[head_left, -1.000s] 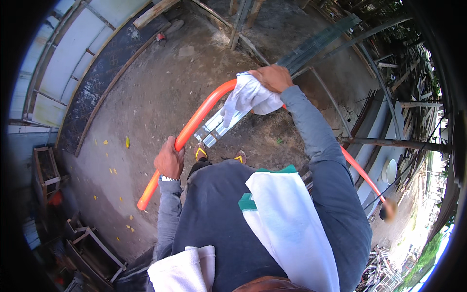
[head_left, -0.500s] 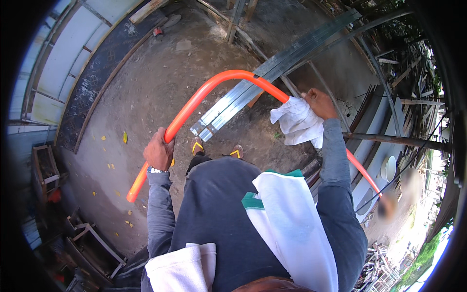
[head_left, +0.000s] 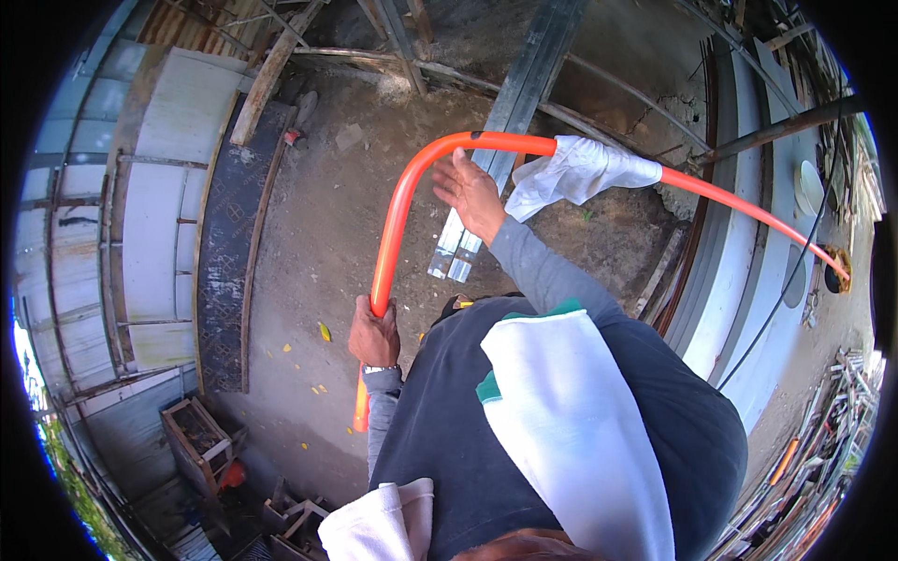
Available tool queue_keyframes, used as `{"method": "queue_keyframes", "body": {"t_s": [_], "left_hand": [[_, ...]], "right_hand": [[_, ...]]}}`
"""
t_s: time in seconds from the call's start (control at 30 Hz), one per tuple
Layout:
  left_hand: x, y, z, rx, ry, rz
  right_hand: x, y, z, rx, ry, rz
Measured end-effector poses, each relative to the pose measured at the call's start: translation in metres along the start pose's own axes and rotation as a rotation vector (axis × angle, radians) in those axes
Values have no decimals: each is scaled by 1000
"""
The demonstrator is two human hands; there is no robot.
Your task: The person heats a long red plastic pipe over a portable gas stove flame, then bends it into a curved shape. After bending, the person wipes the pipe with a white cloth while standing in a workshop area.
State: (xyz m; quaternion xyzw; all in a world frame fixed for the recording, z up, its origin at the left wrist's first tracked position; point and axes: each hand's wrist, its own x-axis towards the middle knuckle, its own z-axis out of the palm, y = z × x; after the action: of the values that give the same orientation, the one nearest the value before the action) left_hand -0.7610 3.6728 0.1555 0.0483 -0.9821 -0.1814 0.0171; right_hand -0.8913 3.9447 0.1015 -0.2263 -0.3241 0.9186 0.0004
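An orange pipe (head_left: 404, 192) curves through a tight bend, with a dark patch near its top, and runs off to the right. My left hand (head_left: 374, 337) grips its lower straight part. My right hand (head_left: 468, 192) is open beneath the top of the bend, fingers spread and fingertips at or just below the pipe; touching is unclear. A white cloth (head_left: 589, 168) is draped round the pipe to the right of this hand. Galvanized metal channels (head_left: 514, 89) extend behind and under the bend. A white towel with green edging (head_left: 571, 411) lies over my dark shirt.
Weathered wall panels (head_left: 159, 262) and a dark board (head_left: 229, 280) line the left. Wooden frames (head_left: 196, 439) sit lower left. Above are timber and metal frames (head_left: 412, 65); at right, pale long sheets (head_left: 739, 299), a black cable (head_left: 776, 304) and piled scrap (head_left: 804, 467).
My right hand has left the cloth, moving left to the bend with fingers spreading. The cloth stays on the pipe. The view has turned, and the pipe's bend sits more upright in it.
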Motion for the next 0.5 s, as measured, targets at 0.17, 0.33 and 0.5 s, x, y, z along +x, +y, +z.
{"method": "queue_keyframes", "body": {"t_s": [0.17,0.33,0.5], "left_hand": [[0,-7,3,-55,-26,26],[6,-20,7,-208,-209,89],[14,-41,9,-329,-313,61]], "right_hand": [[29,9,38,-7,310,-192],[53,26,35,44,343,-451],[21,26,48,72,315,-218]]}}
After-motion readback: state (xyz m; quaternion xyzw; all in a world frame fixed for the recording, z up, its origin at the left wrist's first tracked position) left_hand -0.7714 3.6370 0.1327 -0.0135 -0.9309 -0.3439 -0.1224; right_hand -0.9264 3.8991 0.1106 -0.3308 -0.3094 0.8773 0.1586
